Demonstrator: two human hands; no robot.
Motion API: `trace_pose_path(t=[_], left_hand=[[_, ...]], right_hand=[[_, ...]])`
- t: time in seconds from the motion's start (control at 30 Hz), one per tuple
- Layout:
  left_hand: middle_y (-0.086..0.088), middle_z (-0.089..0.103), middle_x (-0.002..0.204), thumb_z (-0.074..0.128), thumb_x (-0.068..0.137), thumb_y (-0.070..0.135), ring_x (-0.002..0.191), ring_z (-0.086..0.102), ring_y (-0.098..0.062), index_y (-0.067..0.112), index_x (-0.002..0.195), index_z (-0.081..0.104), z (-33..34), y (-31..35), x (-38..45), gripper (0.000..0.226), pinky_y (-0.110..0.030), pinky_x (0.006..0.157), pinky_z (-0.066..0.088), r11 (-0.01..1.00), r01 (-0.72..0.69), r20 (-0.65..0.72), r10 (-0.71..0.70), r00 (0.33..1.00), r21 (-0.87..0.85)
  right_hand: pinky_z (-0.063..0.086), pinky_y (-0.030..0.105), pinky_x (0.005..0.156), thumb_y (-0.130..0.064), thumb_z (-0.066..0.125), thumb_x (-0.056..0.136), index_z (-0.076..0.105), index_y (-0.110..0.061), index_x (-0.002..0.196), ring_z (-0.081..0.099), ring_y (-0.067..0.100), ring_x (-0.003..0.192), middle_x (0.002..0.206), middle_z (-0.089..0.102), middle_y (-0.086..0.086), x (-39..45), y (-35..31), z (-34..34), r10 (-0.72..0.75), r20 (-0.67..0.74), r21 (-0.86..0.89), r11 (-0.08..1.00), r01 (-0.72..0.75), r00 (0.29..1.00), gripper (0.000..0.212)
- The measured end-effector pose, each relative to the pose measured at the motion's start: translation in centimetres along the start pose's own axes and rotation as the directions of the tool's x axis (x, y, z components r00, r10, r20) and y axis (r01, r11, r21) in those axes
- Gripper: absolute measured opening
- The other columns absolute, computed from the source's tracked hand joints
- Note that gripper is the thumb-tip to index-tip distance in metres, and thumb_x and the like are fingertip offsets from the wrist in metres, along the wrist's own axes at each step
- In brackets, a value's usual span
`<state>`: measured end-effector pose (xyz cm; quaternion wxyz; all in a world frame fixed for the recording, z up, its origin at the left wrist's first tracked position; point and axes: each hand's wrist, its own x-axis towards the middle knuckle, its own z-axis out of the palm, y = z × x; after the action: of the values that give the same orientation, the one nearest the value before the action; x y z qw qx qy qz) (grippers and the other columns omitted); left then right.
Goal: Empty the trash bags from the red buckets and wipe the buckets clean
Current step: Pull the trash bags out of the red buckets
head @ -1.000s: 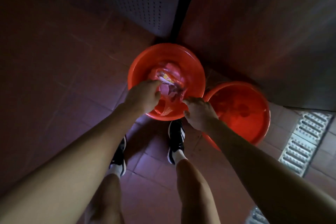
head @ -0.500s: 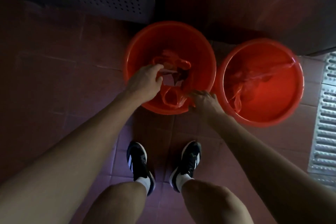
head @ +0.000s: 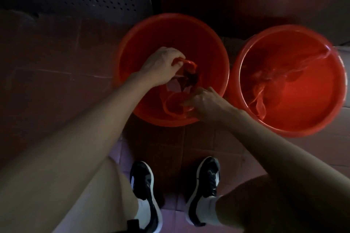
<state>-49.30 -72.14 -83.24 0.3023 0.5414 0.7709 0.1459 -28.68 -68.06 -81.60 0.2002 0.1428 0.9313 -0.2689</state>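
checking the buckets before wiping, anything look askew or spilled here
Nothing spilled. The thin red plastic bag in the right round red plastic bucket has slumped inside, one corner caught on the far rim. Both hands grip the left bucket's bag.

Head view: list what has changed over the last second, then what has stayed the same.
The left hand has moved up the bag in the left bucket and now pinches its red handle. The right hand has reached off the rim into the bucket and has a grip on the bag's near edge. The camera tilted, bringing the right bucket fully into view. Both buckets stayed put; the right one's bag is untouched.
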Motion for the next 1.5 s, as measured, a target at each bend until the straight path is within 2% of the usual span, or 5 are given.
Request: trace_pose_path(t=[0.43, 0.6, 0.87, 1.2, 1.5], left_hand=[[0.010, 0.071, 0.090, 0.060, 0.104, 0.039, 0.091, 0.065, -0.008, 0.033, 0.092, 0.072, -0.9, -3.3, -0.2, 0.018, -0.032, 0.084, 0.049, 0.967, 0.048, -0.032, -0.058, 0.998, -0.251], [0.024, 0.062, 0.063, 0.059, 0.105, 0.036, 0.060, 0.056, 0.014, 0.030, 0.085, 0.072, -2.5, -3.5, 0.0, 0.025, -0.006, 0.057, 0.034, 0.978, 0.043, -0.076, -0.059, 0.995, -0.203], [0.011, 0.078, 0.092, 0.061, 0.104, 0.033, 0.085, 0.065, 0.013, 0.020, 0.095, 0.080, -4.1, -3.2, -2.2, 0.026, -0.002, 0.073, 0.042, 0.918, 0.051, -0.236, -0.154, 0.960, -0.393], [-0.006, 0.078, 0.080, 0.061, 0.105, 0.025, 0.077, 0.073, -0.044, 0.014, 0.096, 0.080, -3.6, -1.3, -4.2, 0.023, -0.060, 0.080, 0.060, 0.809, -0.026, -0.303, -0.190, 0.934, -0.587], [0.001, 0.078, 0.085, 0.068, 0.099, 0.037, 0.067, 0.074, -0.018, 0.023, 0.090, 0.080, -1.8, -2.2, -4.2, 0.021, -0.051, 0.080, 0.063, 0.841, 0.118, -0.234, -0.277, 0.932, -0.528]], right_hand=[[0.055, 0.038, 0.088, -0.018, 0.062, 0.098, 0.071, -0.020, 0.115, 0.067, 0.014, 0.099, 0.110, 0.072, -0.001, 3.0, 2.8, -2.2, 0.148, -0.234, 0.191, 0.976, -0.104, 0.961, 0.020], [0.050, 0.020, 0.068, -0.011, 0.056, 0.101, 0.067, -0.013, 0.108, 0.068, 0.006, 0.072, 0.079, 0.067, -0.008, 2.8, 2.6, -1.8, 0.260, -0.286, 0.376, 0.916, -0.142, 0.922, 0.013], [0.060, 0.038, 0.077, -0.013, 0.054, 0.102, 0.060, -0.012, 0.101, 0.074, 0.010, 0.080, 0.089, 0.071, 0.002, 2.5, 2.4, -2.8, 0.409, -0.454, 0.581, 0.809, -0.085, 0.792, 0.007], [0.043, 0.012, 0.059, -0.020, 0.053, 0.103, 0.062, -0.023, 0.100, 0.059, -0.001, 0.068, 0.085, 0.065, -0.009, 3.7, 3.7, -5.0, 0.465, -0.623, 0.582, 0.813, -0.025, 0.629, 0.010], [0.039, 0.015, 0.095, -0.012, 0.055, 0.100, 0.052, -0.018, 0.145, 0.060, 0.013, 0.119, 0.135, 0.064, 0.002, 5.8, 3.9, -2.9, 0.473, -0.504, 0.581, 0.805, -0.121, 0.722, 0.046]])
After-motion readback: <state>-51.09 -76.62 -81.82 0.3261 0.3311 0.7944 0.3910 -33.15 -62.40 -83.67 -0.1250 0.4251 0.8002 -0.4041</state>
